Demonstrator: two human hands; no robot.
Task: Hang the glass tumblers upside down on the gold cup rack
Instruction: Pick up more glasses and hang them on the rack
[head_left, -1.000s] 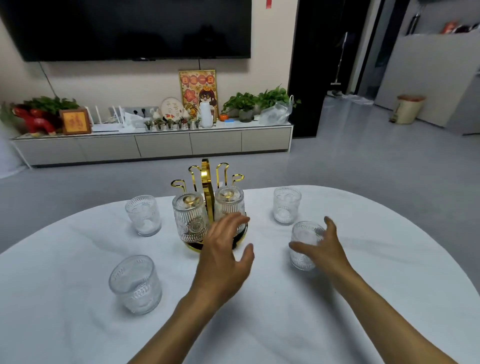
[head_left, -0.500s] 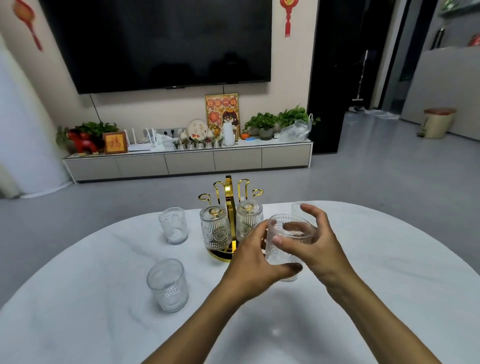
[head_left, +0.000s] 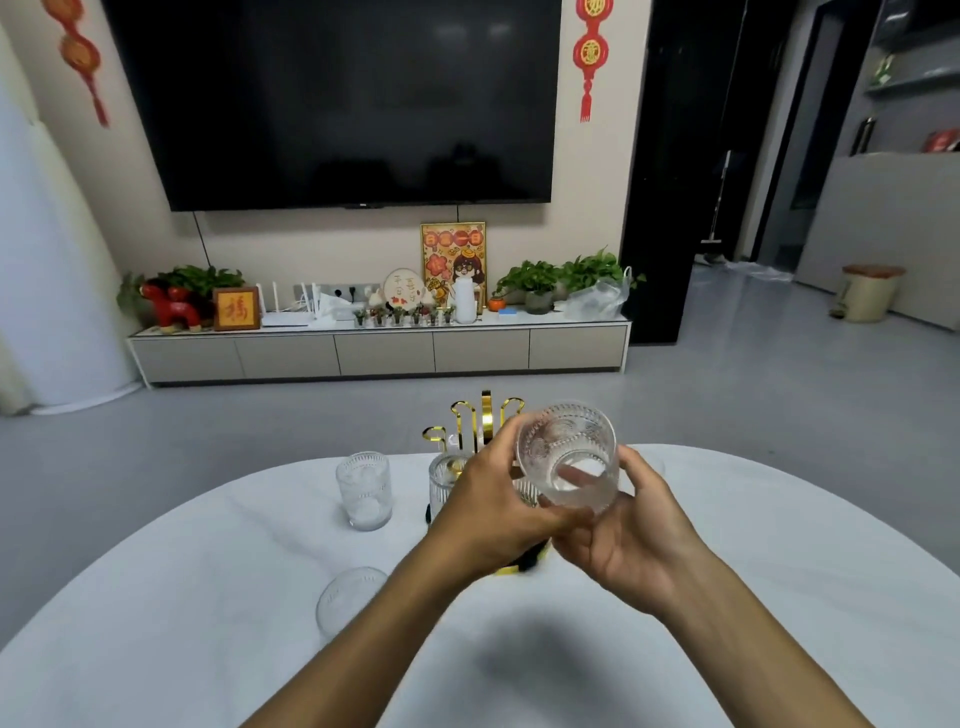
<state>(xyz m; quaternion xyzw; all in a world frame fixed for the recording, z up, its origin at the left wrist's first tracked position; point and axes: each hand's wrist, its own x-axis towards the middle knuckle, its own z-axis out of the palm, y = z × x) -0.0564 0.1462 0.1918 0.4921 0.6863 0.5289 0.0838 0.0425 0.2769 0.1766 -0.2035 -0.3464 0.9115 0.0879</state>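
Note:
A clear ribbed glass tumbler is held in the air above the white table, tilted with its mouth toward me. My left hand grips its left side and my right hand holds it from below and the right. Just behind my hands stands the gold cup rack, its hooked tips showing above them. One tumbler hung upside down on the rack shows left of my left hand. Two more tumblers stand on the table, one upright at the left and one near my left forearm.
The oval table's far edge lies just beyond the rack, with grey floor behind. A low TV cabinet with plants and ornaments runs along the far wall under a large black TV. A bin stands at the right.
The tumbler, picked off the table by my right hand, has risen and tipped toward me, with both hands on it. My view has lifted, showing more of the wall.

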